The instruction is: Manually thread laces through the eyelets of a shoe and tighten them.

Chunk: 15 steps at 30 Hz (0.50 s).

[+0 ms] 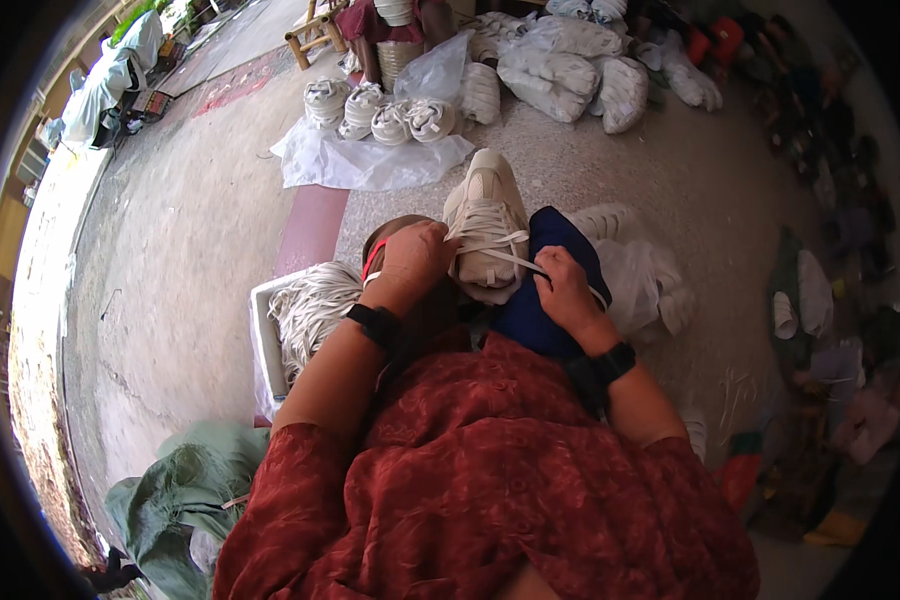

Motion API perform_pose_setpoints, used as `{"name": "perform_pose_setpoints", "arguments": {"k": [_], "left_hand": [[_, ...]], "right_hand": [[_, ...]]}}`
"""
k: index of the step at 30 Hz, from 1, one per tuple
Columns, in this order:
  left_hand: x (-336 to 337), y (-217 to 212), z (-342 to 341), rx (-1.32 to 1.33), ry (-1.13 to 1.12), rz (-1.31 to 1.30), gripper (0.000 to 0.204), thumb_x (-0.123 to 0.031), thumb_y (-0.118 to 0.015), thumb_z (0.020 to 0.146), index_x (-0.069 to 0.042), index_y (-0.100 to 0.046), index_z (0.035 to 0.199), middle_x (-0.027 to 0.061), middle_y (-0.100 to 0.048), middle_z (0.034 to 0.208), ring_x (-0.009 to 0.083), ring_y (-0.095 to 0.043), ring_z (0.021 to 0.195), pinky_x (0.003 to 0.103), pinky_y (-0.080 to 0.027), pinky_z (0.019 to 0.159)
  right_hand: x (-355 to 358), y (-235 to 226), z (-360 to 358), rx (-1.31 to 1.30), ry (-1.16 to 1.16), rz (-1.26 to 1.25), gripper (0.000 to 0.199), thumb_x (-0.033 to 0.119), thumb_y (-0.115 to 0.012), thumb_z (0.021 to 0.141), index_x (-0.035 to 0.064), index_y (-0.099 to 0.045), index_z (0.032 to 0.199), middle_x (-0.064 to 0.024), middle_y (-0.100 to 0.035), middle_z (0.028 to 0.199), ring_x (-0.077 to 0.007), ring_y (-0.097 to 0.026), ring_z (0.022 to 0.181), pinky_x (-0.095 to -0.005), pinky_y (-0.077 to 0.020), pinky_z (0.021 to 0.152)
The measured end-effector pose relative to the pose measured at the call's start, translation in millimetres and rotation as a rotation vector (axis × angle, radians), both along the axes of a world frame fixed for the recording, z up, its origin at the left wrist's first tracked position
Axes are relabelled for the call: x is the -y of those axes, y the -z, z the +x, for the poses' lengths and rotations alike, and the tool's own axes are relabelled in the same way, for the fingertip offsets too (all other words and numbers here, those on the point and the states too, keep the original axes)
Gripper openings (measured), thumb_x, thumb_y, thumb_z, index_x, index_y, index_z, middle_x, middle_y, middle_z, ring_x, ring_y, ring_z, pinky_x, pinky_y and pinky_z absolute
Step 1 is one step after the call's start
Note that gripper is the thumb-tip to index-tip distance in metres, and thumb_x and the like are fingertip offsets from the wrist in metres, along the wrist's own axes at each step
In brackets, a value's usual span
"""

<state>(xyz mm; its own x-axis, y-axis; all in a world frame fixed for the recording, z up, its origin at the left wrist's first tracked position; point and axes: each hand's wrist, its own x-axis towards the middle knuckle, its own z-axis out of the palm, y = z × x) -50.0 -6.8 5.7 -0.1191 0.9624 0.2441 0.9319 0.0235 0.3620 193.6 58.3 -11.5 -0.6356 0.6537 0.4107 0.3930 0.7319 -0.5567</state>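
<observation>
A beige sneaker (483, 225) sits between my knees with its toe pointing away from me and its tongue end toward me. White laces criss-cross its front. My left hand (417, 257) is closed at the shoe's left side, its fingertips on a strand of lace. On the other side, my right hand (568, 288) pinches the white shoelace (515, 259), drawn taut across from the upper eyelets. Dark blue cloth (548, 318) covers my right leg beneath that hand. Both wrists wear black bands.
To my left stands a white box (264, 345) heaped with loose white laces (315, 308). Several sneakers (390, 118) rest on plastic sheeting (370, 165) ahead, near another person (365, 40). Bagged shoes (560, 70) lie beyond and at my right. Green cloth (185, 490) lies lower left.
</observation>
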Motion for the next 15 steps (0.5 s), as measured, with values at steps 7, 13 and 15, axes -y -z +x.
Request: {"name": "perform_pose_setpoints", "arguments": {"k": [7, 13, 15], "left_hand": [[-21.6, -7.4, 9.9, -0.104, 0.040, 0.014, 0.017, -0.021, -0.056, 0.081, -0.006, -0.057, 0.074, 0.0131, -0.061, 0.075, 0.0309, -0.061, 0.074, 0.041, -0.048, 0.063], [-21.1, -4.4, 9.9, 0.089, 0.035, 0.128, 0.021, -0.022, -0.058, 0.082, -0.001, -0.058, 0.086, 0.0160, -0.062, 0.078, 0.0301, -0.061, 0.074, 0.038, -0.048, 0.063], [-6.1, -3.6, 8.0, 0.250, -0.056, 0.096, 0.023, -0.022, -0.059, 0.083, 0.000, -0.058, 0.091, 0.0165, -0.061, 0.078, 0.0286, -0.061, 0.073, 0.037, -0.048, 0.063]], "right_hand": [[3.7, -1.6, -3.0, -0.046, -0.006, -0.002, 0.024, -0.003, -0.061, 0.068, -0.0037, -0.057, 0.091, -0.0199, -0.057, 0.086, -0.0365, -0.057, 0.083, -0.0391, -0.0478, 0.075], [-4.0, -0.4, 5.6, 0.001, -0.031, -0.008, 0.012, 0.004, -0.060, 0.075, 0.0009, -0.059, 0.086, -0.0170, -0.057, 0.068, -0.0362, -0.056, 0.066, -0.0407, -0.0460, 0.060], [-9.9, -5.1, 19.1, -0.009, -0.030, -0.020, 0.009, 0.006, -0.061, 0.075, 0.0018, -0.060, 0.083, -0.0159, -0.057, 0.068, -0.0352, -0.056, 0.065, -0.0403, -0.0449, 0.058]]}}
